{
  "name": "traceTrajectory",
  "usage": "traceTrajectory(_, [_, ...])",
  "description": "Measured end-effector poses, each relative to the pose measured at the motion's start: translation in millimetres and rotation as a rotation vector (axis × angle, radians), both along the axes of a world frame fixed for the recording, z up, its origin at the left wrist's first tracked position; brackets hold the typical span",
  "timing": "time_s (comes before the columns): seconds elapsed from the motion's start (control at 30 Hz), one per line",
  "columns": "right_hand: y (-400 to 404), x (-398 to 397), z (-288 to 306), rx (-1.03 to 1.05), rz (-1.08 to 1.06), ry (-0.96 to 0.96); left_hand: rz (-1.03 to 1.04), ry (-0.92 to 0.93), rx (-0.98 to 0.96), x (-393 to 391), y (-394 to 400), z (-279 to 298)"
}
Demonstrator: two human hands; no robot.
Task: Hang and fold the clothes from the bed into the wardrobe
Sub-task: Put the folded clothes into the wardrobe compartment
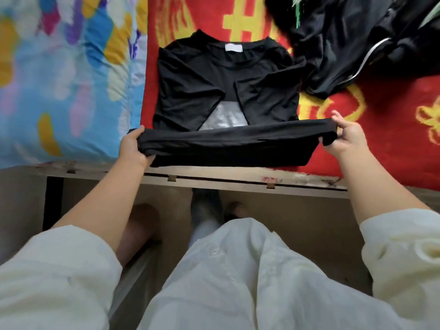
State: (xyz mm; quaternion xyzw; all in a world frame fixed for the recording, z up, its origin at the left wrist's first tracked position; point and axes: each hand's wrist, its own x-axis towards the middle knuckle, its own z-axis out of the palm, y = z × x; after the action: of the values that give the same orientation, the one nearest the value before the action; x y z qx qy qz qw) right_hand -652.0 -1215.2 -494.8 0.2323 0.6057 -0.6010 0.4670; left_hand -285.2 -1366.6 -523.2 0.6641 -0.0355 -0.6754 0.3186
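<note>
The bed (238, 173) shows a worn wooden front edge with small notches along it. A red blanket (381, 129) with yellow characters covers its right and middle part. To the left lies a quilt (59, 79) in light blue with yellow, purple and pink patches, touching the blanket's left edge. On the red blanket a black T-shirt (214, 77) lies flat, collar away from the edge, both sides folded inward over a grey panel, its hem end lifted off the blanket. At the far right sits a heap of dark clothes (362, 41) with white stripes, just beside the T-shirt's shoulder.
</note>
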Motion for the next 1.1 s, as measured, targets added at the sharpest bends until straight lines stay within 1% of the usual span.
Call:
traceTrajectory(0.07, [-36,-13,4,0.010,0.051,0.042,0.018,0.075,-0.024,-14,-33,0])
traceTrajectory(0.1, [-56,-22,2,0.042,0.066,0.030,0.027,0.097,-0.015,-22,-56,-1])
traceTrajectory(0.17, [-75,-39,-7,0.152,0.040,-0.022,0.050,0.084,0.007,-33,-85,-5])
traceTrajectory(0.2, [-85,-47,-13,0.208,0.006,-0.051,0.054,0.066,0.033,-38,-103,-9])
traceTrajectory(0.27, [-107,-60,-25,0.254,-0.086,-0.078,0.050,0.016,0.109,-47,-137,-23])
traceTrajectory(0.33, [-134,-68,-34,0.214,-0.183,-0.069,0.039,-0.025,0.182,-56,-169,-36])
traceTrajectory(0.4, [-155,-74,-44,0.172,-0.279,-0.063,0.117,-0.014,0.203,-65,-193,-44])
traceTrajectory(0.47, [-178,-79,-56,0.152,-0.344,-0.001,0.266,0.022,0.164,-80,-217,-52])
traceTrajectory(0.53, [-192,-86,-72,0.111,-0.397,0.069,0.349,0.034,0.096,-92,-238,-59])
traceTrajectory(0.57, [-196,-87,-77,0.116,-0.387,0.090,0.342,0.040,0.063,-98,-246,-61])
traceTrajectory(0.67, [-199,-86,-92,0.094,-0.220,0.144,0.277,0.112,-0.057,-109,-262,-77])
traceTrajectory(0.7, [-196,-88,-101,0.138,-0.101,0.188,0.203,0.109,-0.101,-112,-261,-82])
traceTrajectory(0.73, [-190,-86,-109,0.224,-0.010,0.279,0.070,0.035,-0.162,-115,-256,-87])
traceTrajectory(0.77, [-184,-81,-112,0.322,0.030,0.409,-0.103,-0.117,-0.261,-118,-247,-88])
traceTrajectory(0.8, [-175,-76,-116,0.407,0.025,0.505,-0.318,-0.329,-0.390,-121,-234,-90])
traceTrajectory(0.83, [-164,-71,-119,0.509,0.087,0.592,-0.552,-0.531,-0.525,-124,-217,-94])
traceTrajectory(0.87, [-153,-61,-123,0.588,0.191,0.656,-0.797,-0.690,-0.655,-126,-201,-98])
traceTrajectory(0.9, [-138,-52,-128,0.637,0.338,0.672,-1.029,-0.788,-0.734,-132,-182,-102])
traceTrajectory(0.97, [-113,-34,-140,0.667,0.591,0.626,-1.401,-0.879,-0.823,-142,-149,-110])
traceTrajectory(1.0, [-104,-26,-145,0.682,0.702,0.608,-1.551,-0.934,-0.836,-148,-135,-116])
traceTrajectory(1.03, [-99,-22,-146,0.709,0.786,0.618,-1.667,-0.989,-0.821,-153,-122,-121])
traceTrajectory(1.1, [-97,-26,-148,0.715,0.817,0.624,-1.798,-1.064,-0.709,-158,-101,-133])
